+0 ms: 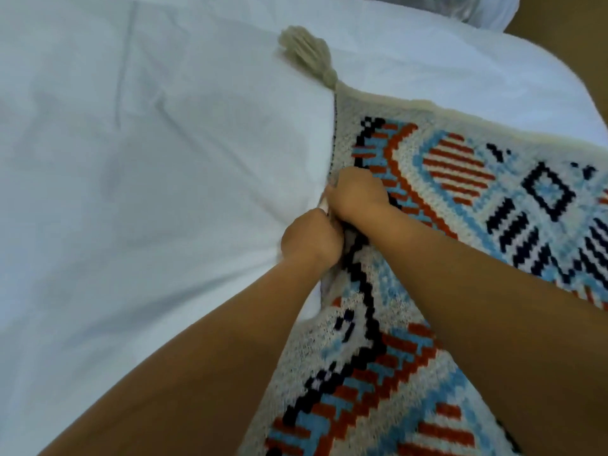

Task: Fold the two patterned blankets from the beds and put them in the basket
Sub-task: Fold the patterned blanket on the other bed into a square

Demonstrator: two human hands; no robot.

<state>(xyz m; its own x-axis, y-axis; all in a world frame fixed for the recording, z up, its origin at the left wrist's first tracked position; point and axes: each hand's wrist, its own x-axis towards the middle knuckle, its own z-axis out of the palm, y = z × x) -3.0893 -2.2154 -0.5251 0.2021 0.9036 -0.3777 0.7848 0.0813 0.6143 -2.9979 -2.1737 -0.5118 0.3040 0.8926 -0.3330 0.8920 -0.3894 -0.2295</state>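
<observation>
Bare forearms enter from the near edge, the left forearm (197, 357) over white bedding and the right forearm (493, 307) across knitted fabric. The left hand (311, 238) is fisted, fingers curled tight on the left edge of the patterned blanket (460, 179). The right hand (357, 194) sits just beyond it, almost touching, also clenched on that edge with knuckles up; its fingertips are hidden under the fabric. The blanket lies on the right half of the bed, running from the near edge to a far corner ending in a beige tassel (309, 51). It rests on a creased white bed sheet (131, 159), and a white pillow (473, 11) shows at the far right. Judgement: this is the start of a fold. To do it well, the hands should part along the edge to hold it taut, then carry it square onto the opposite edge, tassel corners matched. Neither basket nor second blanket is in view. No brand, label or legible writing is visible.
</observation>
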